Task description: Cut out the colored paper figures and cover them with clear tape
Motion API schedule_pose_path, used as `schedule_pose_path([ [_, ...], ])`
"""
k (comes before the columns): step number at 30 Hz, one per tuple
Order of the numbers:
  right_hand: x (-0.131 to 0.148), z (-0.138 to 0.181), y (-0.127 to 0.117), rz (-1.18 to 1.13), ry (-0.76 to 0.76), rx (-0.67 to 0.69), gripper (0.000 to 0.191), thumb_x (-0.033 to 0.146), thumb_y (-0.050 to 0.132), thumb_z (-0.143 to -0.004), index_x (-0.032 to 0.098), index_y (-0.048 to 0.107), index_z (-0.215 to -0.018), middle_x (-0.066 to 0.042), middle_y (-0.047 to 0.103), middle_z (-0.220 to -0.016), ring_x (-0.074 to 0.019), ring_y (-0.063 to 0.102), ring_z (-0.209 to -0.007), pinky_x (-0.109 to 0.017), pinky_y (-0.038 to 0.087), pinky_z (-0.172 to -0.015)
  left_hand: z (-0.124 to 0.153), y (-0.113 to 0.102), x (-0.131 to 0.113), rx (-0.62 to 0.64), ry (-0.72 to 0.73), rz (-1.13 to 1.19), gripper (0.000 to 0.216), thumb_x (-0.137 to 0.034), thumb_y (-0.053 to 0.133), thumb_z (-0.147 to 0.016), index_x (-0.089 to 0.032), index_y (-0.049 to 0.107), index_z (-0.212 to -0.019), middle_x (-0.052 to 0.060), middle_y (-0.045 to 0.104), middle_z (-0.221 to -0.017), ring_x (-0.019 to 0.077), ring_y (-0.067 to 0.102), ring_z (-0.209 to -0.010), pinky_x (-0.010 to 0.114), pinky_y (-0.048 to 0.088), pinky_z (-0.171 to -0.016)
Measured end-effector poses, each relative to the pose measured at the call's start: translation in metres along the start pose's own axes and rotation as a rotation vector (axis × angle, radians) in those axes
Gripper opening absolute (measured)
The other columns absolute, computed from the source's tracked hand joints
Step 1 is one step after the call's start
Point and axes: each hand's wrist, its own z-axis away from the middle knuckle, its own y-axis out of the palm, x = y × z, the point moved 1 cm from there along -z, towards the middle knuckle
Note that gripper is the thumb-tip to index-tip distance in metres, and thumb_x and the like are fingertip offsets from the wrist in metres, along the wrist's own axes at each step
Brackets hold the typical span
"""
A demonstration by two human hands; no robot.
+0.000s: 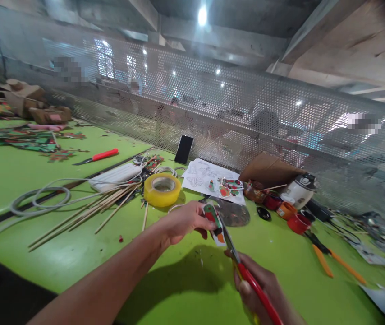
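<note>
My left hand (190, 220) pinches a small painted paper cutout (213, 217), green and red with an orange patch and a white border. In my right hand (263, 282) is a pair of scissors (235, 253) with red and yellow handles, the fingers wrapped round them. The blades point up and away, right beside the cutout's edge. Beyond the hands, several more painted cutouts (225, 189) lie on white sheets with line drawings (201, 174). A dark stained flat piece (231, 212) sits just behind the cutout.
Left of my hands are a yellow tape roll (162, 198), thin wooden sticks (87, 216), a white power strip (114, 176) and a red-handled knife (101, 155). Paint jars (297, 223) and orange-handled pliers (334, 259) lie right. A phone (184, 149) leans near the perforated metal screen (213, 113).
</note>
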Motion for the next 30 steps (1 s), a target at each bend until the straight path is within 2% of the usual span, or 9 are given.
schedule_pose_path([
  [3, 0.001, 0.001, 0.001, 0.049, -0.042, -0.017, 0.069, 0.073, 0.045, -0.081, 0.017, 0.062, -0.120, 0.003, 0.043, -0.057, -0.0107, 0.035, -0.047, -0.024, 0.029, -0.045, 0.001, 0.000, -0.001, 0.014, -0.005, 0.016, 0.015, -0.023, 0.075, -0.059, -0.011, 0.069, -0.064, 0.005, 0.066, -0.064, 0.0125, 0.057, -0.060, 0.024, 0.043, -0.055],
  [6, 0.002, 0.002, 0.004, 0.020, -0.012, -0.032, 0.073, 0.075, 0.044, -0.079, 0.017, 0.063, -0.117, 0.002, 0.045, -0.056, -0.0113, 0.037, -0.047, -0.024, 0.031, -0.044, 0.003, 0.001, -0.003, 0.037, 0.032, 0.006, 0.016, -0.025, 0.074, -0.063, -0.010, 0.068, -0.068, 0.007, 0.067, -0.069, 0.0139, 0.058, -0.063, 0.025, 0.044, -0.056],
  [11, 0.003, 0.002, 0.008, -0.101, 0.058, -0.066, 0.077, 0.080, 0.044, -0.075, 0.016, 0.063, -0.112, 0.001, 0.048, -0.057, -0.0106, 0.040, -0.044, -0.023, 0.032, -0.042, 0.003, 0.002, -0.003, 0.002, 0.070, 0.149, 0.023, -0.031, 0.066, -0.074, -0.008, 0.065, -0.074, 0.011, 0.067, -0.077, 0.0196, 0.063, -0.069, 0.033, 0.051, -0.060],
  [15, 0.002, 0.001, 0.009, -0.160, 0.037, -0.065, 0.078, 0.081, 0.045, -0.073, 0.019, 0.059, -0.118, -0.001, 0.054, -0.062, -0.0132, 0.048, -0.047, -0.025, 0.038, -0.045, 0.003, 0.005, -0.002, -0.031, 0.097, 0.097, 0.025, -0.034, 0.064, -0.078, -0.009, 0.062, -0.073, 0.010, 0.067, -0.077, 0.0186, 0.064, -0.065, 0.034, 0.051, -0.064],
  [18, 0.002, -0.001, 0.010, -0.193, 0.027, -0.042, 0.078, 0.081, 0.045, -0.073, 0.020, 0.058, -0.119, -0.003, 0.059, -0.063, -0.0142, 0.051, -0.047, -0.025, 0.041, -0.045, 0.004, 0.007, -0.003, 0.016, 0.119, 0.042, 0.025, -0.033, 0.061, -0.081, -0.010, 0.062, -0.071, 0.010, 0.068, -0.075, 0.0174, 0.064, -0.064, 0.034, 0.051, -0.066],
  [21, 0.003, -0.001, 0.011, -0.191, 0.027, -0.034, 0.080, 0.082, 0.043, -0.073, 0.019, 0.059, -0.119, -0.001, 0.057, -0.061, -0.0130, 0.049, -0.045, -0.024, 0.040, -0.044, 0.006, 0.008, -0.004, 0.078, 0.136, -0.003, 0.025, -0.031, 0.059, -0.083, -0.010, 0.064, -0.070, 0.009, 0.068, -0.074, 0.0164, 0.063, -0.066, 0.031, 0.050, -0.066],
  [27, 0.008, 0.000, 0.012, -0.195, 0.023, -0.048, 0.082, 0.084, 0.040, -0.073, 0.015, 0.062, -0.112, -0.001, 0.053, -0.060, -0.0121, 0.046, -0.046, -0.023, 0.037, -0.043, 0.006, 0.007, -0.004, 0.055, 0.118, -0.006, 0.024, -0.031, 0.060, -0.082, -0.011, 0.065, -0.069, 0.008, 0.069, -0.072, 0.0158, 0.063, -0.066, 0.029, 0.050, -0.067],
  [30, 0.008, 0.002, 0.012, -0.205, 0.090, -0.077, 0.083, 0.085, 0.045, -0.069, 0.015, 0.064, -0.109, 0.000, 0.050, -0.058, -0.0104, 0.043, -0.045, -0.022, 0.037, -0.041, 0.005, 0.007, -0.002, 0.053, 0.110, 0.024, 0.024, -0.031, 0.061, -0.081, -0.010, 0.065, -0.069, 0.009, 0.070, -0.073, 0.0168, 0.064, -0.067, 0.031, 0.050, -0.068],
])
